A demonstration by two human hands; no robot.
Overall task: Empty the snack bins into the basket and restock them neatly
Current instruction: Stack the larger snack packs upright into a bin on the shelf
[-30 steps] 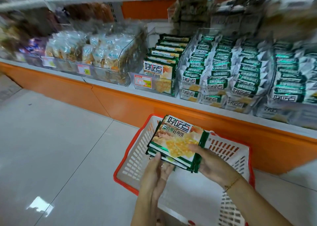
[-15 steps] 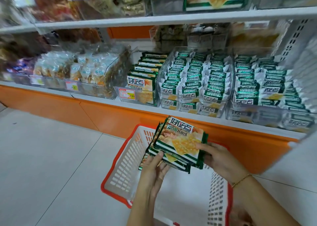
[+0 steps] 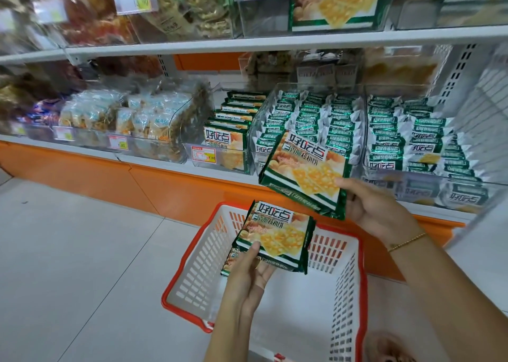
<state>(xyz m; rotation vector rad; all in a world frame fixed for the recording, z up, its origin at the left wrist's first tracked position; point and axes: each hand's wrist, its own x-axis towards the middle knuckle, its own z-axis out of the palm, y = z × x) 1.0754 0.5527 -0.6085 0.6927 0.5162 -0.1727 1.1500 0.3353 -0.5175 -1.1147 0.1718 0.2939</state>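
Two tiers of white metal shelving are running across the aisle in front of us. The lower shelf is sitting on an orange base panel above pale, glossy floor tiles, and the upper shelf is carrying clear bins with price tags at its front edge. On the floor just before the base panel, a white slotted plastic basket with a red rim is standing. We are holding two small stacks of flat, square, shiny green-and-white cracker packets. Our left hand is gripping the lower stack from underneath, thumb pressing on the top packet's near edge, above the basket's far left corner. Our right hand, a thin gold bracelet at the wrist, is gripping the upper stack by its near right corner, thumb on top and fingers beneath. This stack is hanging tilted in front of the lower shelf's front edge, beyond the basket. Along that shelf, hard clear-plastic bins are standing side by side. The narrow bin, bearing a price label, is holding the same large packets upright in a row. The wide bins to its right are holding rows of small foil packets. Toward the shelf's left end, crinkly transparent bags of snacks are lying heaped.
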